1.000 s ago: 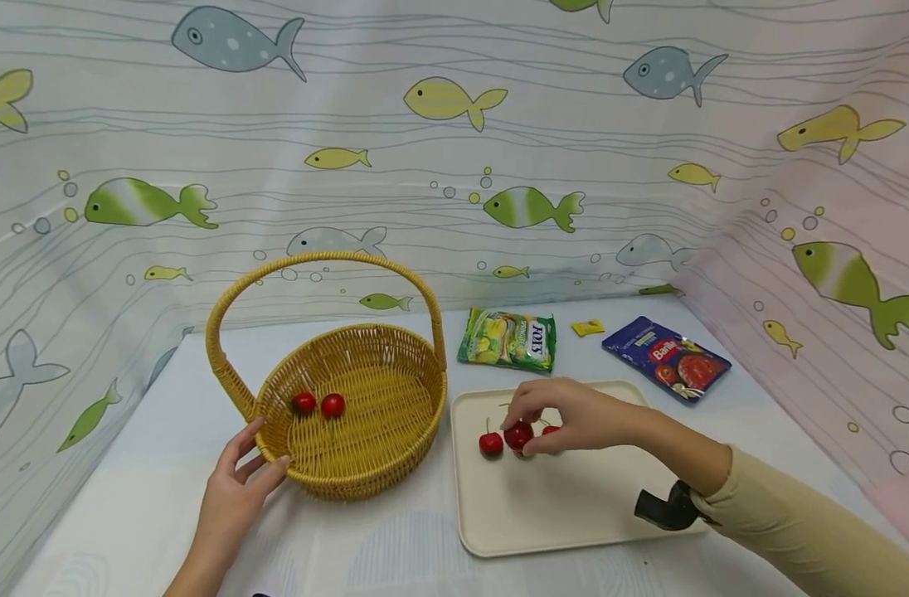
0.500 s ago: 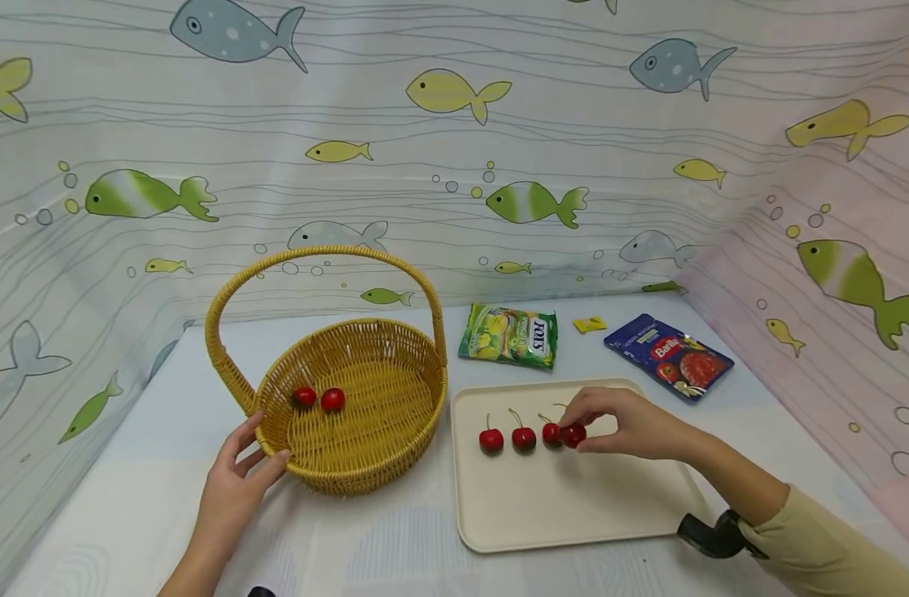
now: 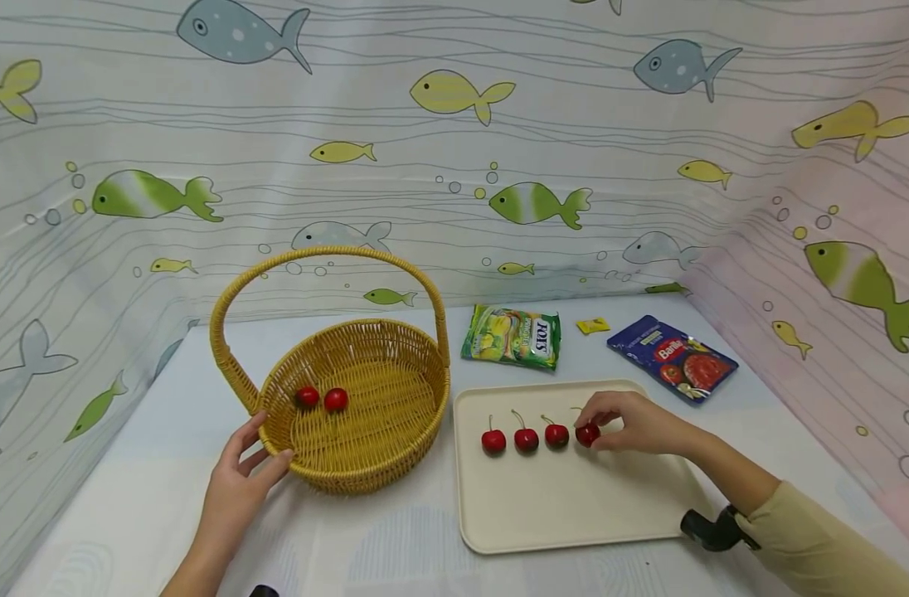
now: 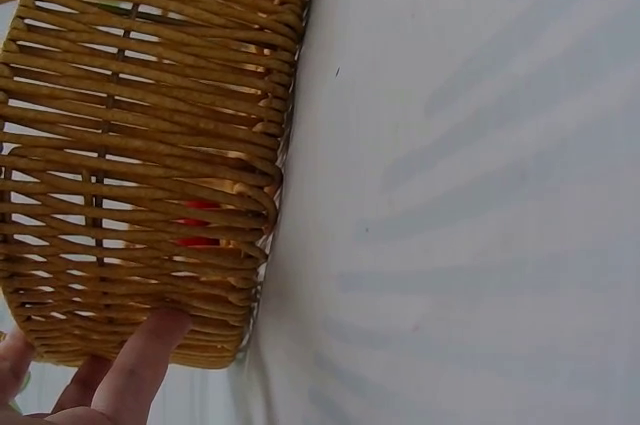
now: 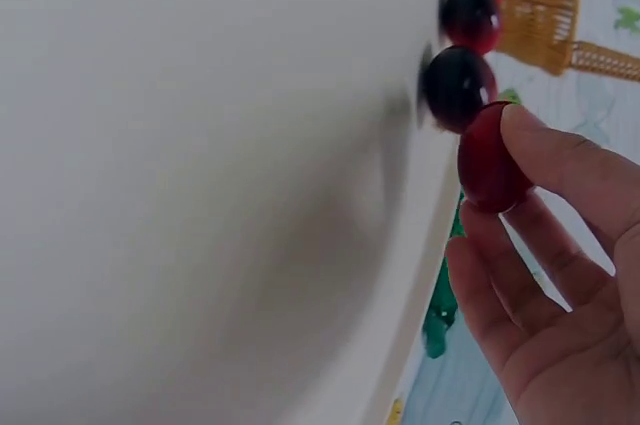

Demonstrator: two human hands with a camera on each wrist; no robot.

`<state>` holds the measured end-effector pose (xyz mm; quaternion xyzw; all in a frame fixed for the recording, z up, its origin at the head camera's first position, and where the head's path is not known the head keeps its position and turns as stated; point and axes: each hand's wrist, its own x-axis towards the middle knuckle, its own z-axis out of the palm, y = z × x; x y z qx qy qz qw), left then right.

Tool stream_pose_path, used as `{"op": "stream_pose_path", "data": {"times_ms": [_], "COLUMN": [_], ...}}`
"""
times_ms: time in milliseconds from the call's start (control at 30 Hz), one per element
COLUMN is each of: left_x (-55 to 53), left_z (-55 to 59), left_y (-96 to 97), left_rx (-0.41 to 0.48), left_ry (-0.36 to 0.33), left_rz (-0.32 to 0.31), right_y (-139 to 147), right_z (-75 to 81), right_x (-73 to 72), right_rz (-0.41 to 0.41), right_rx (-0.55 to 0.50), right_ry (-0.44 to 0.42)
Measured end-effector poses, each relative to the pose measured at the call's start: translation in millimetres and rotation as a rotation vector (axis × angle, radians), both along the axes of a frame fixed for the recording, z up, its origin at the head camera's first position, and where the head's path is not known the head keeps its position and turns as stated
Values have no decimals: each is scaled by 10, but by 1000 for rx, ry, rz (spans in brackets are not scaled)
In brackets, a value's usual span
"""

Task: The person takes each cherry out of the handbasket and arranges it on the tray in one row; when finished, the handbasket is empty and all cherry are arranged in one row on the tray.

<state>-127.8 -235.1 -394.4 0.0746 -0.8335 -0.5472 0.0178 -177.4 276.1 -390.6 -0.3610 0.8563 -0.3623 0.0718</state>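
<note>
My right hand (image 3: 634,423) pinches a dark red cherry (image 3: 587,434) between thumb and fingertips, close over the cream tray (image 3: 559,514). In the right wrist view that cherry (image 5: 490,160) overlaps the end of a row of three others. These three cherries (image 3: 526,440) stand in line on the tray, stems up. My left hand (image 3: 234,489) rests against the near left side of the yellow wicker basket (image 3: 357,479), fingers spread. In the left wrist view one fingertip (image 4: 165,325) touches the woven wall. Two red cherries (image 3: 336,400) lie inside the basket.
Behind the tray lie a green candy bag (image 3: 511,337), a small yellow packet (image 3: 592,326) and a blue Barilla pouch (image 3: 673,358). The basket's tall handle (image 3: 335,249) arches over it. A fish-print cloth (image 3: 454,166) hangs at the back and sides.
My right hand has moved right along the tray, leaving the second cherry standing in the row, and now holds a cherry at the right end. My left hand stays at the basket.
</note>
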Motion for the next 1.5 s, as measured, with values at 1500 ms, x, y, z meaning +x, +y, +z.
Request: {"op": "stream_pose_path", "data": {"times_ms": [1500], "left_x": [19], "left_z": [37], "left_y": [44], "left_rx": [16], "left_ry": [20], "left_rz": [11], "right_y": [-92], "right_z": [195], "right_x": [-127], "right_rz": [-20], "right_rx": [123], "right_ry": [-91]}}
